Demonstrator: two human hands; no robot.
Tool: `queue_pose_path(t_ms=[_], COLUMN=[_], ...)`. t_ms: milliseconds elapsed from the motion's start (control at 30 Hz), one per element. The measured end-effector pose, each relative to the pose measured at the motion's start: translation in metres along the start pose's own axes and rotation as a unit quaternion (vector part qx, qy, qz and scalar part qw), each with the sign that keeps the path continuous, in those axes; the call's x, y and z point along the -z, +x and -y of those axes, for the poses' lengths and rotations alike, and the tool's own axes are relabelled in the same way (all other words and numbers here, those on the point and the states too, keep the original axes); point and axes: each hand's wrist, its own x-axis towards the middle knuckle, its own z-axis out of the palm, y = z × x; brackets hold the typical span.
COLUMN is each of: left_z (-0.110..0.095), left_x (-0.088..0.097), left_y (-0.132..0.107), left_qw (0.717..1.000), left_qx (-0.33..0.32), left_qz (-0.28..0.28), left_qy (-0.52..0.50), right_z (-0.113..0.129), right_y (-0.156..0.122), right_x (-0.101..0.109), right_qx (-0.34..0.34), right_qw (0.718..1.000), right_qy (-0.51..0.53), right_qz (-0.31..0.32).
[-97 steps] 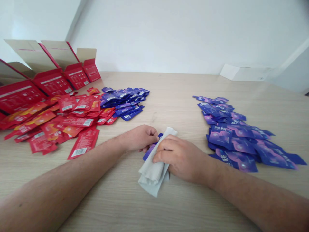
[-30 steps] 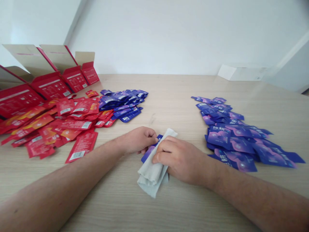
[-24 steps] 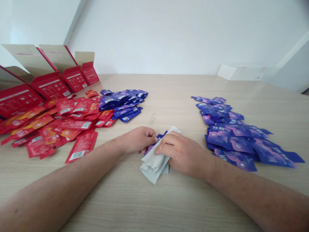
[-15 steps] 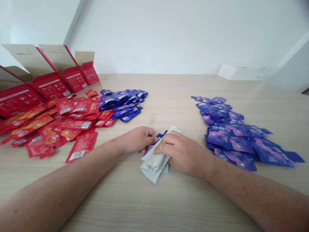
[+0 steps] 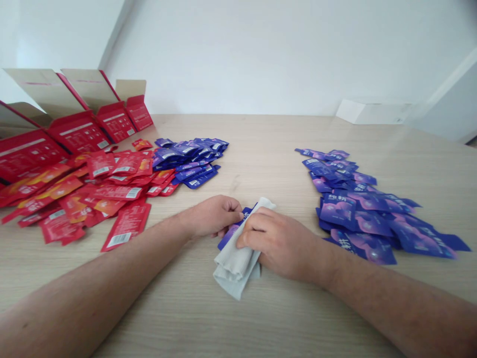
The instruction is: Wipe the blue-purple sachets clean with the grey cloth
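A blue sachet [image 5: 230, 235] lies at lower centre of the frame, pinched by the curled fingers [image 5: 234, 211] of the left hand [image 5: 212, 218]. The right hand [image 5: 283, 244] grips a grey cloth [image 5: 234, 271] against it; a loosened pinch or hard rub could drop it onto the bench [image 5: 268, 318].

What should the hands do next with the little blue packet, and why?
I'd guess the right hand should slide the grey cloth along the blue packet, because the left hand seems to pinch the packet steady and the cloth covers much of it.
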Motion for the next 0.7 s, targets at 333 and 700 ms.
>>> queue_pose_path(t_ms=[333, 700], left_z=[0.0002, 0.0001], left_x=[-0.0005, -0.0011], left_y=[-0.0003, 0.0002], left_qw=[1.0, 1.0], left_qx=[0.002, 0.001], left_qz=[0.0, -0.006], left_qy=[-0.007, -0.002], right_z=[0.0003, 0.0023], right_y=[0.0005, -0.0006], right_x=[0.0021, 0.0009], right_qx=[-0.009, 0.016], right_qw=[1.0, 1.0], right_qy=[-0.001, 0.005], right_qz=[0.01, -0.005])
